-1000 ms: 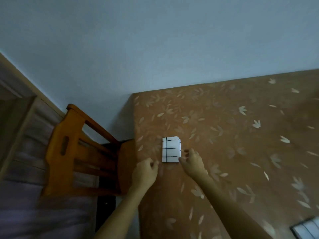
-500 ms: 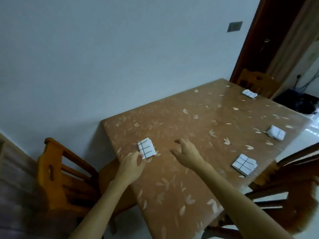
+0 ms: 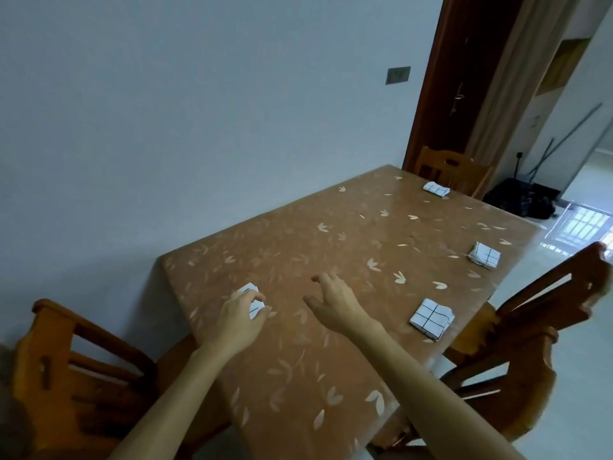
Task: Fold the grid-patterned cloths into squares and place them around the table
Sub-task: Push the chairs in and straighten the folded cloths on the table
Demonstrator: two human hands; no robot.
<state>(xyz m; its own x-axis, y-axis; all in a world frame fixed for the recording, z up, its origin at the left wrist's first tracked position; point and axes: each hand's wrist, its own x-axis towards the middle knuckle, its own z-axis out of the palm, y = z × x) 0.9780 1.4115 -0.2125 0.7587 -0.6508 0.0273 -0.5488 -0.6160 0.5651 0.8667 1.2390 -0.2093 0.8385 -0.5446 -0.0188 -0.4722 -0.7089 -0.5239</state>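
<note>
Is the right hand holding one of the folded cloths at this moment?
No. The right hand hovers open and empty over the table, while the left hand grips the near-left folded cloth.

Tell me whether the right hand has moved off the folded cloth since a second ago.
Yes. The right hand has left the cloth and now hangs open, further from the table's left edge.

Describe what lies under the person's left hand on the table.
A folded grid-patterned cloth lies on the table under the left hand. Its far and right edges show, but the fingers cover the rest, so the grip itself is hidden.
</note>
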